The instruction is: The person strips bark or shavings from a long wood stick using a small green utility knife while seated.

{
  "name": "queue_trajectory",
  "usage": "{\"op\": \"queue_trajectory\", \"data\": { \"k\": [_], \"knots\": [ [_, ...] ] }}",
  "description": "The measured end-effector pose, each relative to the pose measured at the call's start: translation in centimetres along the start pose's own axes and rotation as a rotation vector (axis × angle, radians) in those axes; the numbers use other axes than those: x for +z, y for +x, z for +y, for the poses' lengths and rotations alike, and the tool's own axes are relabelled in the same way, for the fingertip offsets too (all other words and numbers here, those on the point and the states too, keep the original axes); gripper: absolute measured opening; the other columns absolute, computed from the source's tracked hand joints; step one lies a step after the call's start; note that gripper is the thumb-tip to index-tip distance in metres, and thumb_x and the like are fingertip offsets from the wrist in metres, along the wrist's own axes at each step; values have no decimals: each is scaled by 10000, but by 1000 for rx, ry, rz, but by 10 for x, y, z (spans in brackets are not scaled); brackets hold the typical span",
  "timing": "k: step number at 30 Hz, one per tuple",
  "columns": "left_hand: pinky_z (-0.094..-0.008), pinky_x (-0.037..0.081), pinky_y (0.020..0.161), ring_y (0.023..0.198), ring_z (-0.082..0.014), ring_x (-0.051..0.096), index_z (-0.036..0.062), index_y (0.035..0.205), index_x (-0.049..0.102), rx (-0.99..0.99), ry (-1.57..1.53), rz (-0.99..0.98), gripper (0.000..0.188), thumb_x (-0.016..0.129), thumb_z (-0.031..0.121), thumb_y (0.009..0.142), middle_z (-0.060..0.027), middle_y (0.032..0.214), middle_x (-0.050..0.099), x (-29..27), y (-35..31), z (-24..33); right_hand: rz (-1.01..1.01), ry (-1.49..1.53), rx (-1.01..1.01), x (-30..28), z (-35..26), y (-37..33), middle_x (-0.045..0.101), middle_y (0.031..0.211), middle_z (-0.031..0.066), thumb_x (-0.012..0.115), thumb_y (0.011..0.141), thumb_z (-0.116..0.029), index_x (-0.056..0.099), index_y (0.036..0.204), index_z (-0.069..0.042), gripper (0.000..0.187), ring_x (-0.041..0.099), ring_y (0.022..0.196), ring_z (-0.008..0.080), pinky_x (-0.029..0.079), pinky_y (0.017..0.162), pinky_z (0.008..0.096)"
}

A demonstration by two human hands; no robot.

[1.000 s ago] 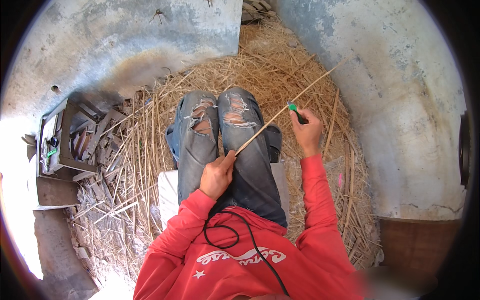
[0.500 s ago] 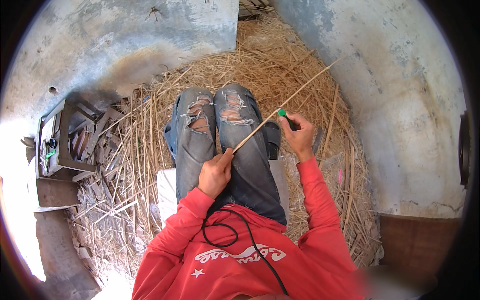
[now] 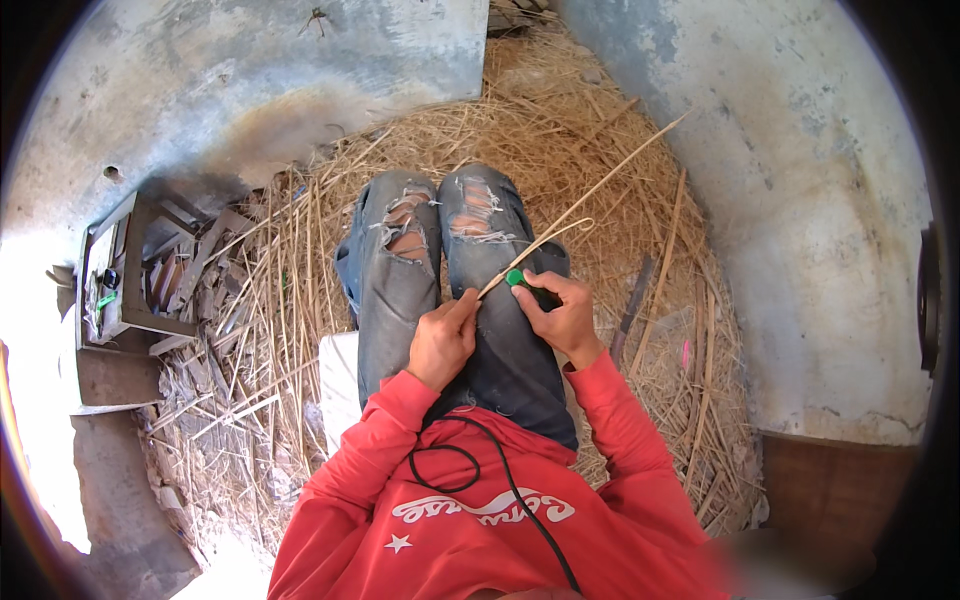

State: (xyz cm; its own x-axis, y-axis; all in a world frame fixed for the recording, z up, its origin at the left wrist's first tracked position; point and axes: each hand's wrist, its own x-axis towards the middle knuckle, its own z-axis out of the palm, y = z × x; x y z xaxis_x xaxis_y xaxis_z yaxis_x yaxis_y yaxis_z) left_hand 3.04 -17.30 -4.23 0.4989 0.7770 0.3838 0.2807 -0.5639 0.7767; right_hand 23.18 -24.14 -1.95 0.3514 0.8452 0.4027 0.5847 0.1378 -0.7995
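A long thin stick of pale split wood or cane (image 3: 610,178) slants up and to the right across my right thigh. My left hand (image 3: 443,340) is closed on its lower end, thumb and fingers pinched together. My right hand (image 3: 562,312) grips a small tool with a bright green rounded end (image 3: 514,277) and a darker body, mostly hidden by the fingers. The green end lies against or just beside the stick, close to my left fingertips; whether a blade shows I cannot tell. A thin curled strip (image 3: 584,224) stands off the stick's side above my right hand.
Loose straw-like strips (image 3: 560,100) cover the floor around my legs in torn jeans (image 3: 400,300). A wooden frame or stool (image 3: 135,270) stands at left among scraps. Pale walls (image 3: 810,200) rise on both sides. A dark cord (image 3: 510,480) hangs over my red top.
My right hand has moved left and down along the stick, bringing the green-ended tool near my left hand. A curled strip now shows beside the stick. My left hand stays almost in place.
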Motion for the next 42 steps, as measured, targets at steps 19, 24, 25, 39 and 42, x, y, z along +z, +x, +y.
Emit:
{"op": "queue_trajectory", "data": {
  "k": [19,24,25,39,42],
  "knots": [
    [-457,515,620,680,-375,665,0,1179,720,57,42,0,213,710,58,974,-182,784,652,-1,-2,-5,-82,183,150,-11,-3,13,611,738,-29,849,867,-154,756,1035,-26,231,538,603,38,417,534,228],
    [-485,539,625,703,-390,685,38,1214,711,71,124,-32,255,700,53,960,-173,821,667,0,-7,-7,94,-14,20,17,-15,9,729,799,106,881,849,-150,781,960,-6,207,700,701,227,534,652,337],
    [-497,547,623,701,-390,689,60,1249,694,84,145,-44,289,692,63,960,-161,831,672,2,-9,-11,80,-63,11,17,-16,7,735,825,108,875,842,-134,784,953,-13,188,712,728,245,544,664,341],
    [-470,548,647,750,-400,713,-27,1211,707,79,15,-52,278,696,-2,935,-231,869,710,-5,-3,-3,99,122,-86,28,-15,-1,780,977,135,774,898,18,710,941,7,77,768,880,252,588,769,328],
    [-480,531,639,730,-417,699,-24,1213,698,0,15,-92,265,682,6,950,-249,829,680,-9,-2,3,69,156,-6,26,-20,2,781,965,145,703,879,84,710,934,19,85,774,875,229,593,774,320]
  ]
}}
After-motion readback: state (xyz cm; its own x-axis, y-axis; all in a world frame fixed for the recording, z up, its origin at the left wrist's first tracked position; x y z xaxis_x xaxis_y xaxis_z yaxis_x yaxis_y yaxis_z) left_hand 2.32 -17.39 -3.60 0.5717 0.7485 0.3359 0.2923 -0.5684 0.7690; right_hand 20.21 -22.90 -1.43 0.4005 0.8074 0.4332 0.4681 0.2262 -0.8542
